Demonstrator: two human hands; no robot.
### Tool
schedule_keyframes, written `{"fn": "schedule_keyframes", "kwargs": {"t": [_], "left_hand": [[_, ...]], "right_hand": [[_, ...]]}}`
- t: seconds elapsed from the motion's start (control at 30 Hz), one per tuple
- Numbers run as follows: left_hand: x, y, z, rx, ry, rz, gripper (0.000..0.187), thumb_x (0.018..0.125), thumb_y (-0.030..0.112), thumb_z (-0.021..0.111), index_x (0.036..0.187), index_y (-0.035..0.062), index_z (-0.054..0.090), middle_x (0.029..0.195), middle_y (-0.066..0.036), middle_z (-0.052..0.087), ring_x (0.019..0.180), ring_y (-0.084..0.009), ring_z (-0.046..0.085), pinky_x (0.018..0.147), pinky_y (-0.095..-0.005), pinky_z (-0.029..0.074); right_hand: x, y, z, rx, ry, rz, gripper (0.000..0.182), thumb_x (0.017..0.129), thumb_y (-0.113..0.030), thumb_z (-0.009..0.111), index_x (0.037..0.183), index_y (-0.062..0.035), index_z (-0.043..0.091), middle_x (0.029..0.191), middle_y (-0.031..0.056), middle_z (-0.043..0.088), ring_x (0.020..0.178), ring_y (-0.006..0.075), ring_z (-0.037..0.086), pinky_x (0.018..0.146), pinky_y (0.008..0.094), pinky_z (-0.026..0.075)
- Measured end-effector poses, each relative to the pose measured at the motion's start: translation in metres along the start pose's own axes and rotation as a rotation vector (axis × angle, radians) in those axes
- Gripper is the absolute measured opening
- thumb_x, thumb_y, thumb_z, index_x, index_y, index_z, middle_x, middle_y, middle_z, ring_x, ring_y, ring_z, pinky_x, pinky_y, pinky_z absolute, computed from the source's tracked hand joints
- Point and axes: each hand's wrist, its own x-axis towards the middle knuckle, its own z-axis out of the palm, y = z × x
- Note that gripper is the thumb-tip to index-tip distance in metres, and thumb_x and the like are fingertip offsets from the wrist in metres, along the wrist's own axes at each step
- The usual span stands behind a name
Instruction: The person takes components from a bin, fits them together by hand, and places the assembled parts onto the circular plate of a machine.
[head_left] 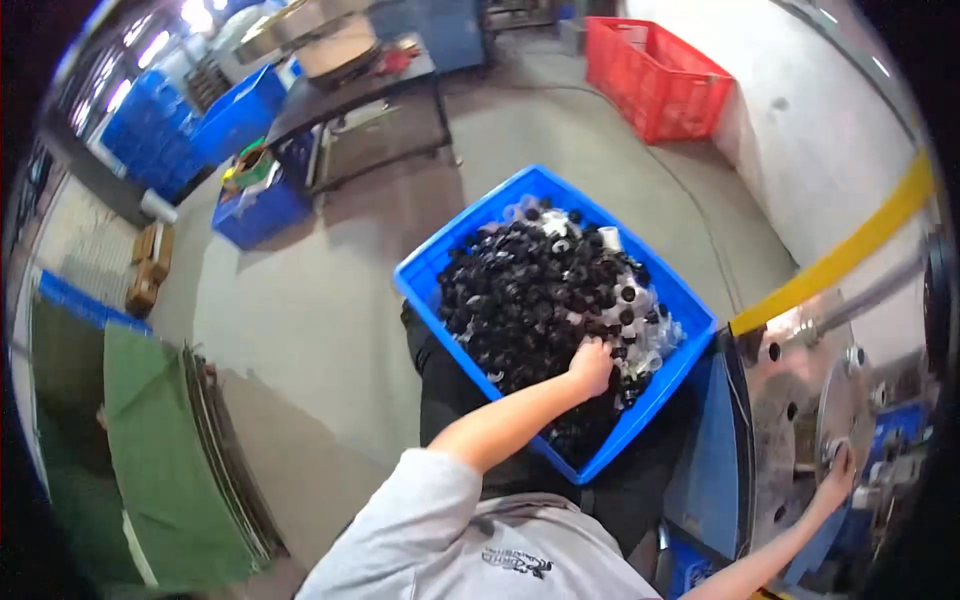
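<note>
A blue bin (pixel 430 300) rests on my lap, filled with small black parts (pixel 520 290) and some clear and white plastic pieces (pixel 655 335). My left hand (pixel 592 366) reaches into the bin, its fingers closed among the black parts; whatever they hold is too small to make out. Off to the right, my right hand (pixel 838 482) is at the round metal disc (pixel 843 405) of a machine, touching a small round fitting near the disc's lower part. What its fingers grip, if anything, cannot be made out.
The machine's metal plate (pixel 775 430) and a yellow bar (pixel 850 255) stand at the right. A red crate (pixel 655 85) sits by the wall. Beyond the bin are a dark table (pixel 350 105) and a blue box (pixel 262 212). Green cloth-covered boards (pixel 165 450) stand at the left.
</note>
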Motion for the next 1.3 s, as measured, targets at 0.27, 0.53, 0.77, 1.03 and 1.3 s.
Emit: {"fn": "schedule_keyframes", "kwargs": {"t": [0.27,0.53,0.77,1.03,1.3], "left_hand": [[-0.022,-0.025,-0.02,-0.312,0.023,0.025,0.028,0.08,0.031,0.067,0.1,0.0116,0.072,0.106,-0.015,0.062,0.089,-0.0368,0.062,0.069,-0.0471,0.056],[-0.097,-0.03,-0.071,-0.616,0.17,-0.237,0.032,0.087,0.033,0.069,0.108,0.01,0.064,0.101,-0.013,0.069,0.086,-0.0336,0.067,0.073,-0.042,0.054],[-0.143,-0.024,-0.06,-0.678,0.318,-0.425,0.034,0.086,0.024,0.072,0.116,0.0095,0.064,0.104,-0.011,0.069,0.09,-0.0313,0.066,0.079,-0.0368,0.053],[-0.138,-0.025,-0.058,-0.814,0.457,-0.323,0.037,0.082,0.01,0.073,0.117,0.0081,0.063,0.108,-0.01,0.063,0.089,-0.0293,0.064,0.076,-0.0362,0.054],[-0.143,-0.026,-0.056,-0.928,0.497,-0.389,0.039,0.077,0.003,0.076,0.114,0.0074,0.065,0.112,-0.008,0.061,0.087,-0.0255,0.063,0.078,-0.0328,0.053]], "right_hand": [[-0.06,-0.108,0.062,-0.023,0.271,-0.395,0.032,0.094,-0.03,0.068,0.118,-0.0087,0.066,0.108,0.0078,0.07,0.09,0.021,0.065,0.079,0.0349,0.051],[-0.197,-0.202,0.261,0.274,-0.798,-0.442,0.03,0.083,-0.013,0.069,0.112,-0.0034,0.07,0.116,0.0103,0.069,0.101,0.0272,0.066,0.088,0.034,0.052],[-0.238,-0.209,0.375,0.006,-0.939,-0.573,0.047,0.088,-0.022,0.063,0.131,-0.0049,0.058,0.129,0.0182,0.06,0.109,0.0379,0.063,0.094,0.0418,0.051],[-0.24,-0.202,0.393,-0.035,-0.854,-0.266,0.045,0.091,-0.029,0.061,0.129,-0.0039,0.058,0.116,0.0266,0.062,0.103,0.0451,0.062,0.089,0.0475,0.052],[-0.23,-0.202,0.401,-0.205,-0.925,-0.309,0.039,0.095,-0.03,0.057,0.122,-0.002,0.059,0.109,0.0235,0.065,0.1,0.0444,0.063,0.083,0.0488,0.052]]}}
